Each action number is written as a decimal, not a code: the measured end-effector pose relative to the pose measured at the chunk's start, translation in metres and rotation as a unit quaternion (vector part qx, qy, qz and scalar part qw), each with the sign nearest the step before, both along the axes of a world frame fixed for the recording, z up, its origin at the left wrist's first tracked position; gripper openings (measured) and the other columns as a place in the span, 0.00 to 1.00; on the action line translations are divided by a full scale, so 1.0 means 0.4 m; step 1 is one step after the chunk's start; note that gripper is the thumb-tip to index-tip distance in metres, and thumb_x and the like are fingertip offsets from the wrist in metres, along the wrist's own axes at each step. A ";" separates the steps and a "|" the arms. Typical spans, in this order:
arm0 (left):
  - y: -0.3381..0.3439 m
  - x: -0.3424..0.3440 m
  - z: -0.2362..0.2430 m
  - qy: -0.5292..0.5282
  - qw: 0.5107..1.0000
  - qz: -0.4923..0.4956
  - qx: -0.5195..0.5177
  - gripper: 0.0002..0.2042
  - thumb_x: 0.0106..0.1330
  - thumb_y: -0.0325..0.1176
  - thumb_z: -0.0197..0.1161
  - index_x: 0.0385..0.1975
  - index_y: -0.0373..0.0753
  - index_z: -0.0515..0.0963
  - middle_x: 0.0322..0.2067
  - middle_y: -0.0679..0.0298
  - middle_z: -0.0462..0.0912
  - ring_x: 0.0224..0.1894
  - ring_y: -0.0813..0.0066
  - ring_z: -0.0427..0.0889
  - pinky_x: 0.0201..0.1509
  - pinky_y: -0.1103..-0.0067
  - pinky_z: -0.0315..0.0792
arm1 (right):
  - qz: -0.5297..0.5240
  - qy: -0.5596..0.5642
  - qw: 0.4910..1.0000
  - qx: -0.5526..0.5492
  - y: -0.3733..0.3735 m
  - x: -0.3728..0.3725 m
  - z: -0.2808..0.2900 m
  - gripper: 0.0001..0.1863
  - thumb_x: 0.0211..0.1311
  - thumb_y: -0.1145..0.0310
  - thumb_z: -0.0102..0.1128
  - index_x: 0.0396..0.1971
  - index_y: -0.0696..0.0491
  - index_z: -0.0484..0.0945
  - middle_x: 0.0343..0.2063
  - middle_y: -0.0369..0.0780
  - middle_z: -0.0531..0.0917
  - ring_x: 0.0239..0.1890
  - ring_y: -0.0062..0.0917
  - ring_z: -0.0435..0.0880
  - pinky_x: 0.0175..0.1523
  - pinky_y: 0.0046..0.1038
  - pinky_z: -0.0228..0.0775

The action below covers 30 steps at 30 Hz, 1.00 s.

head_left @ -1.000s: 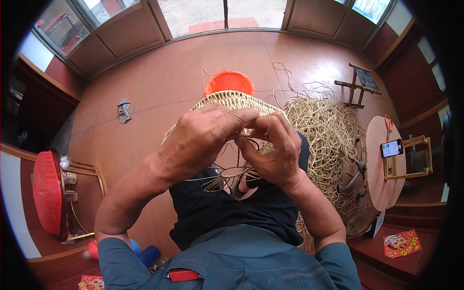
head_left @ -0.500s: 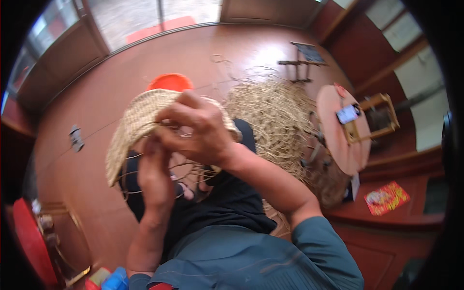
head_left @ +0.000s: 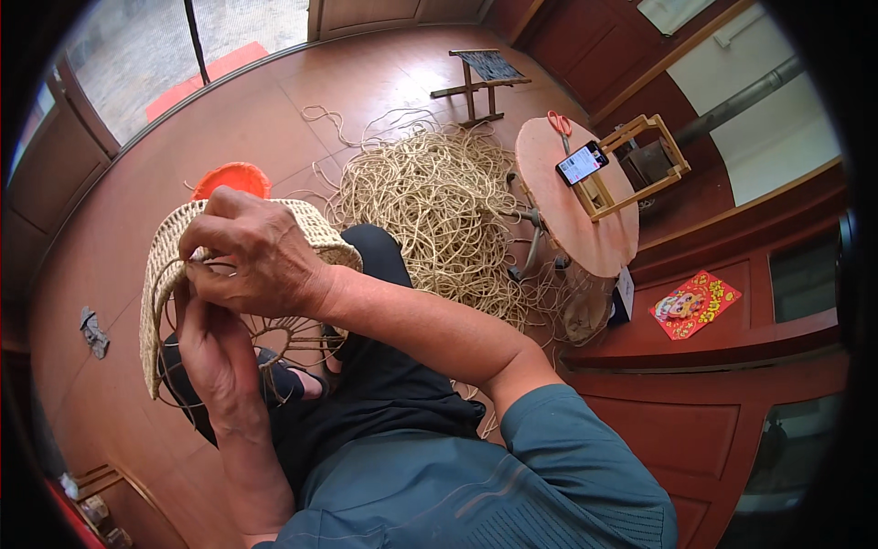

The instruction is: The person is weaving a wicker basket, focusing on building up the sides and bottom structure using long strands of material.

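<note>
Red-brown floor (head_left: 119, 261) | basket (head_left: 156, 311) at front-left edge of lap (head_left: 361, 371) | right hand (head_left: 251, 242) pinching strand (head_left: 191, 262), left hand (head_left: 216, 352) close beneath, grip hidden | I'd keep strand snug, spacing even.

Right hand (head_left: 261, 249) now above left hand (head_left: 218, 352), at left side of basket (head_left: 153, 316); a second ago, side by side. View swung right; rope pile (head_left: 421, 215) farther left in frame.

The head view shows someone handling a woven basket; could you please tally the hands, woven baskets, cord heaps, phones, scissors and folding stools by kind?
Hands: 2, left hand and right hand
Woven basket: 1
Cord heap: 1
Phone: 1
Scissors: 1 pair
Folding stool: 1
Total: 7
</note>
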<state>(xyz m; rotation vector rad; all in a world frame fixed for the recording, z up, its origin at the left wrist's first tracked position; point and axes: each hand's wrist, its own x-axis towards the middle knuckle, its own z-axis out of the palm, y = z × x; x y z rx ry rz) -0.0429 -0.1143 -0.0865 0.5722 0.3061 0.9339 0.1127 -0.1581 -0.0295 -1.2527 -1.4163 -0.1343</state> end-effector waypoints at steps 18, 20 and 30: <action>0.022 0.051 -0.008 0.181 0.960 0.164 0.140 0.14 0.85 0.28 0.58 0.65 0.36 0.80 0.54 0.67 0.85 0.49 0.85 0.80 0.57 0.80 0.74 | 0.033 0.045 0.998 -0.037 0.080 0.031 -0.031 0.09 0.60 0.64 0.74 0.37 0.50 0.86 0.36 0.41 0.83 0.37 0.34 0.90 0.45 0.37 0.85; 0.033 0.047 -0.006 0.169 0.964 0.145 0.145 0.15 0.84 0.27 0.58 0.65 0.36 0.80 0.52 0.68 0.85 0.47 0.85 0.79 0.55 0.80 0.74 | 0.037 0.061 0.995 -0.074 0.082 0.030 -0.029 0.09 0.60 0.63 0.74 0.37 0.50 0.86 0.36 0.41 0.83 0.37 0.33 0.90 0.45 0.37 0.85; 0.015 0.078 0.036 0.218 0.961 0.149 0.086 0.12 0.84 0.31 0.58 0.59 0.40 0.83 0.48 0.71 0.86 0.45 0.82 0.82 0.53 0.81 0.78 | 0.074 0.121 0.985 -0.095 0.092 0.053 -0.044 0.12 0.60 0.62 0.76 0.37 0.54 0.89 0.36 0.44 0.86 0.37 0.38 0.90 0.49 0.40 0.82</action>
